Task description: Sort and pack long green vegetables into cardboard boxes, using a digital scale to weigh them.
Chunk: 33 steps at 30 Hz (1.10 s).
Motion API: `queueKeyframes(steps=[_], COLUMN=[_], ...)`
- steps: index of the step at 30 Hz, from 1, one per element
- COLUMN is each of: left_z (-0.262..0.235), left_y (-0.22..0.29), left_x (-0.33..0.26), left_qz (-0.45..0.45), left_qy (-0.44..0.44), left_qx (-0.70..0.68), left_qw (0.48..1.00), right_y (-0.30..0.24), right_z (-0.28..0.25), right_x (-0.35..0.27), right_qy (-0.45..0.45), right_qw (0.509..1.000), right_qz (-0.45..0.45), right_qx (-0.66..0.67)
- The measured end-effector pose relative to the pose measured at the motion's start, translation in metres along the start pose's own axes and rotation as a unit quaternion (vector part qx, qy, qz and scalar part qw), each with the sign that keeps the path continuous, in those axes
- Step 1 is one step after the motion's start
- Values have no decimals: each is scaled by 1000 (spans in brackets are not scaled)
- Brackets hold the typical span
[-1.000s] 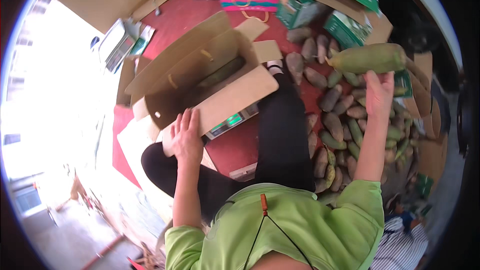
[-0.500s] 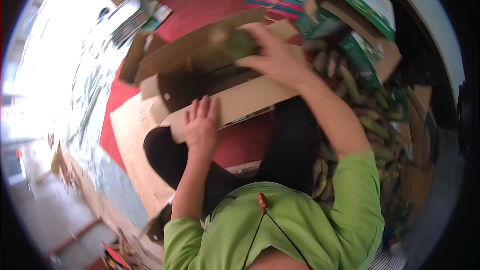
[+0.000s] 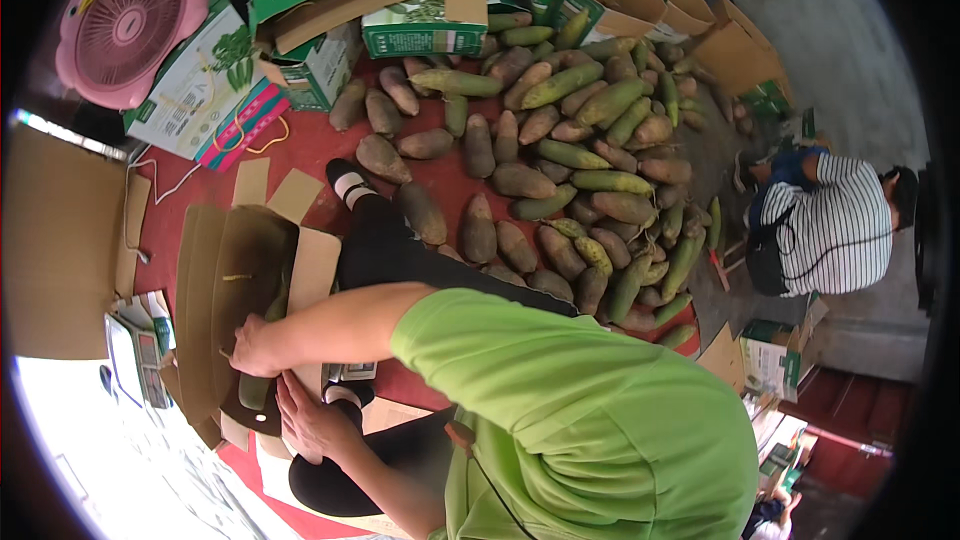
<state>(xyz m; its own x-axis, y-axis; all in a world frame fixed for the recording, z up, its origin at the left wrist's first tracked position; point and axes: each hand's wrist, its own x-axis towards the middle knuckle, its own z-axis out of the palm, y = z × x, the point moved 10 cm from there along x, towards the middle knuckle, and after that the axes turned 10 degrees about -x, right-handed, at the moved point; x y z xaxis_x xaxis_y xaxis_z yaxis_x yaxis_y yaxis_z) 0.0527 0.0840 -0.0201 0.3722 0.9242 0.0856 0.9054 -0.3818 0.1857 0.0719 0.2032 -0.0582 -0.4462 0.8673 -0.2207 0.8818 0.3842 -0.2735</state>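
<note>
An open cardboard box (image 3: 232, 250) stands at the left with its flaps spread. My right hand (image 3: 258, 348) reaches down into it, fingers curled over a long green radish (image 3: 256, 392) lying along the inside. Part of that radish is hidden under the hand. Further along the box, another green vegetable (image 3: 280, 288) shows in shadow. My left hand (image 3: 312, 418) rests with outstretched fingers on the near flap of the box, close beside my right wrist.
A large pile of green and brownish-pink radishes (image 3: 580, 155) covers the red mat. Printed green-and-white cartons (image 3: 425, 25) and a pink fan (image 3: 130, 25) stand behind. A scale (image 3: 135, 355) is beyond the box. A person in a striped shirt (image 3: 830, 225) is at the right.
The view has swung to the right, bringing the radish pile into sight. My right hand has lowered the green radish from above the box into it. My left hand stays on the flap.
</note>
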Motion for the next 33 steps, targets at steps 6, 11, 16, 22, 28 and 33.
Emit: queueKeyframes(steps=[6, 11, 16, 22, 28, 33], left_z=[-1, -4, -6, -7, 0, -3], left_y=[-6, -4, 0, 1, -9, 2], left_x=[1, 1, 1, -1, 3, 3], left_qz=[-2, 35, 39, 44, 43, 64], left_qy=[13, 27, 20, 23, 19, 21], left_qx=[-27, -17, -10, -13, -16, -27], left_qw=[1000, 999, 999, 999, 999, 997], right_y=[3, 83, 268, 375, 416, 434], right_z=[-15, -101, -42, 76, 100, 124], right_x=[-16, -123, -290, -537, -647, -670], right_qy=[9, 302, 438, 201, -28, -129], right_qw=[996, 916, 802, 694, 688, 695], right_qz=[-11, -9, 241, 688, 711, 669], right_qx=[86, 264, 328, 62, -142, -231])
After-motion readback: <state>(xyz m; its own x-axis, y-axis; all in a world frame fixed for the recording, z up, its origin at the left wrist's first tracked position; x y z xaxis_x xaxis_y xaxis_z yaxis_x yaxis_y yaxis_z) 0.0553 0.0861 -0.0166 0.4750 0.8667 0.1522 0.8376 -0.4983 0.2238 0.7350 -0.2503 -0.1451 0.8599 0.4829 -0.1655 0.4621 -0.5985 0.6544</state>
